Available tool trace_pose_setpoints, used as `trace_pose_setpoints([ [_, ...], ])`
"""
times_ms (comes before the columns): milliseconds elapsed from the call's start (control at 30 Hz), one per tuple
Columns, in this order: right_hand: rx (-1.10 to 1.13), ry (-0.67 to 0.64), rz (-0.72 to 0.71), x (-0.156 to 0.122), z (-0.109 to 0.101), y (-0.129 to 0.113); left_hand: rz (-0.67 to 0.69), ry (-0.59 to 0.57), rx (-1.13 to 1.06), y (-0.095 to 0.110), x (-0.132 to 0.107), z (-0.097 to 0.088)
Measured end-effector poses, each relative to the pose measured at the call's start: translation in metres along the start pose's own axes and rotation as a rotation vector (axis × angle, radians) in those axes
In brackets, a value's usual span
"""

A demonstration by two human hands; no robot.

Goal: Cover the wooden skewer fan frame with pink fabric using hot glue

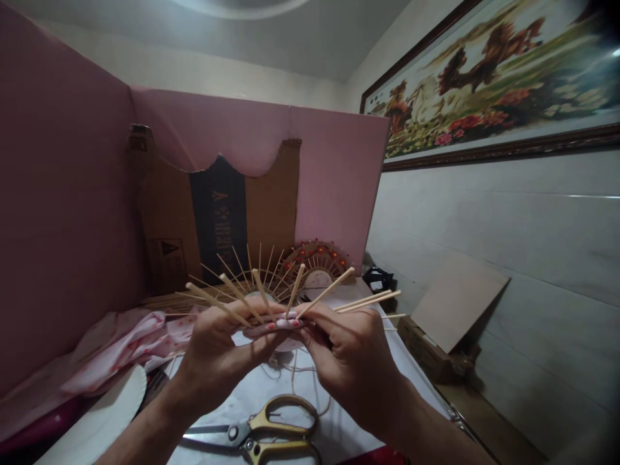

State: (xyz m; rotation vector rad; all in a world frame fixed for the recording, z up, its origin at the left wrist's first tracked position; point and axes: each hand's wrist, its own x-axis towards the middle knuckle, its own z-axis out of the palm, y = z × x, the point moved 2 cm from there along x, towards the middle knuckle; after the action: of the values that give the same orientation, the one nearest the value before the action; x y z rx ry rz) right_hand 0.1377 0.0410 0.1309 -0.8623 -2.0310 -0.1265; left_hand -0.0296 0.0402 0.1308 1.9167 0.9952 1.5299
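Note:
Between my two hands is a small flat piece covered in pink-and-white patterned cloth, seen nearly edge-on. Several pale wooden sticks fan out from it, up and away from me. My left hand pinches its left side, thumb below and fingers on top. On the right side, my right hand grips it the same way, its fingertips close to the stick ends. Whether glue or thread joins the sticks is hidden by my fingers. Beneath my hands lie gold-handled scissors and loose twine on the white tabletop.
Behind my hands stand a half-round fan with red beads and another fan frame of thin sticks. Cut cardboard leans on a pink panel. Pink-and-white cloth and a white paper plate lie left.

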Motion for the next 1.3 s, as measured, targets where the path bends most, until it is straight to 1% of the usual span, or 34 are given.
trace_pose_setpoints([
  [100,-0.056,-0.048,-0.009,0.001,-0.001,0.0,-0.025,-0.072,-0.031,0.001,0.002,0.002],
  [167,-0.086,-0.061,-0.029,0.001,0.001,-0.001,-0.057,-0.064,-0.066,0.001,0.003,0.003],
  [233,-0.104,-0.018,-0.081,0.001,0.003,-0.002,-0.1,0.004,-0.13,-0.002,0.003,0.004],
  [333,-0.099,0.146,-0.195,-0.001,0.006,-0.004,-0.182,0.132,-0.296,-0.01,0.002,0.002],
  [400,-0.082,0.258,-0.242,-0.003,0.006,-0.005,-0.213,0.211,-0.407,-0.015,0.003,-0.001],
  [467,-0.051,0.324,-0.259,-0.006,0.006,-0.005,-0.222,0.286,-0.487,-0.017,0.005,-0.006],
  [533,0.046,0.332,-0.228,-0.008,0.008,-0.005,-0.22,0.36,-0.555,-0.018,0.009,-0.012],
  [567,0.135,0.304,-0.179,-0.008,0.011,-0.004,-0.219,0.397,-0.593,-0.018,0.011,-0.015],
  [600,0.246,0.247,-0.105,-0.008,0.015,-0.004,-0.219,0.432,-0.635,-0.018,0.013,-0.019],
  [667,0.488,0.065,0.095,-0.007,0.031,-0.005,-0.224,0.506,-0.729,-0.018,0.015,-0.024],
  [733,0.732,-0.161,0.318,-0.006,0.051,-0.007,-0.249,0.576,-0.815,-0.018,0.016,-0.028],
  [767,0.86,-0.244,0.424,-0.007,0.062,-0.008,-0.265,0.6,-0.849,-0.018,0.016,-0.028],
  [800,0.991,-0.291,0.513,-0.007,0.071,-0.01,-0.284,0.607,-0.88,-0.017,0.016,-0.027],
  [833,1.12,-0.276,0.577,-0.007,0.079,-0.01,-0.304,0.605,-0.908,-0.016,0.015,-0.026],
  [867,1.244,-0.242,0.605,-0.007,0.085,-0.01,-0.32,0.594,-0.935,-0.014,0.014,-0.023],
  [933,1.44,-0.089,0.586,-0.006,0.091,-0.008,-0.351,0.578,-0.986,-0.012,0.013,-0.018],
  [1000,1.527,0.069,0.524,-0.004,0.092,-0.003,-0.396,0.586,-1.033,-0.011,0.012,-0.013],
  [1100,1.518,0.232,0.479,0.0,0.088,0.005,-0.466,0.597,-1.073,-0.014,0.01,-0.006],
  [1200,1.468,0.343,0.539,0.005,0.084,0.011,-0.501,0.602,-1.062,-0.017,0.01,-0.001],
  [1300,1.418,0.395,0.608,0.007,0.084,0.014,-0.501,0.601,-1.048,-0.018,0.01,0.003],
])
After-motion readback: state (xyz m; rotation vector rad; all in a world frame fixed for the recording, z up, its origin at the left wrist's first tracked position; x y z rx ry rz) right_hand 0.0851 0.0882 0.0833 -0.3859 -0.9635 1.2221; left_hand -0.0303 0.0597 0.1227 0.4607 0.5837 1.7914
